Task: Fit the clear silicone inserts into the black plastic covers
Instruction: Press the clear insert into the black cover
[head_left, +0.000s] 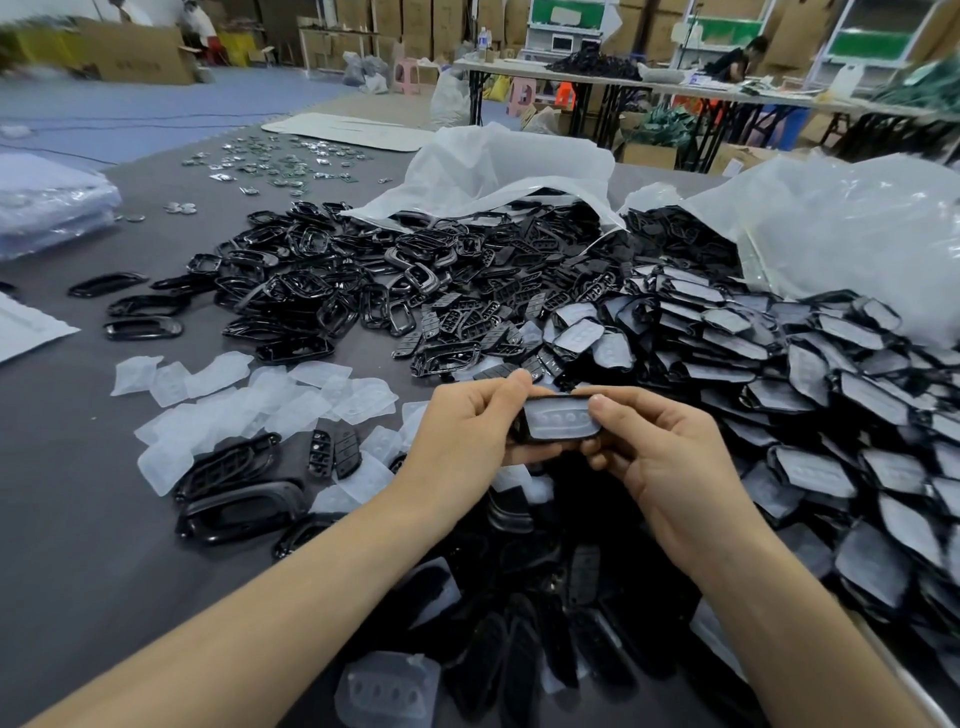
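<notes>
Left hand (470, 423): pinching the black cover (558, 422)
Right hand (657, 447): gripping its other end
Clear insert (563, 422): seated in cover, edges hidden by fingers
Cover's underside: out of sight

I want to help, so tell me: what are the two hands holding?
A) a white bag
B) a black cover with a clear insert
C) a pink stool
B: the left hand and right hand both pinch one black cover with a clear insert lying in it.
</notes>
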